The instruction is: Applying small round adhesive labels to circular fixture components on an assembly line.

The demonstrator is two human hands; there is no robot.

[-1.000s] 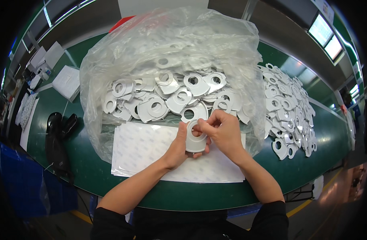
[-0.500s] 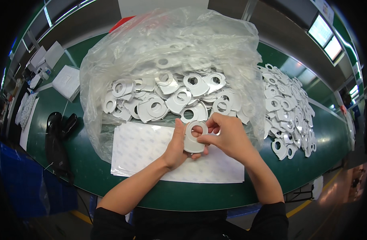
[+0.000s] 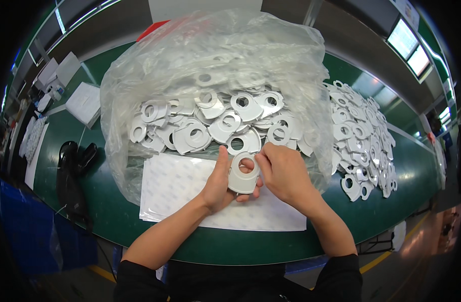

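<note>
My left hand [image 3: 219, 186] grips a pale grey plastic part [image 3: 242, 181] with a round hole near its top and a wide rounded lower end. Its thumb lies along the part's left side, and its fingers pass behind. With closed fingers, my right hand [image 3: 288, 173] pinches the part's upper right edge; its fingertips are partly hidden. Below both hands lie white sheets [image 3: 175, 189] in a stack. Just beyond, many similar parts [image 3: 192, 136] spill from the mouth of a large clear plastic bag [image 3: 215, 50].
A second heap of the same parts [image 3: 361, 136] lies on the green table [image 3: 230, 249] at the right. To the left are a black handheld tool [image 3: 72, 181] with a cord and a white box-like stack [image 3: 83, 103]. The table's curved front edge runs close to my body.
My right thumb has moved from the hole's lower rim up to the part's upper right edge. The part has shifted slightly left in my left hand.
</note>
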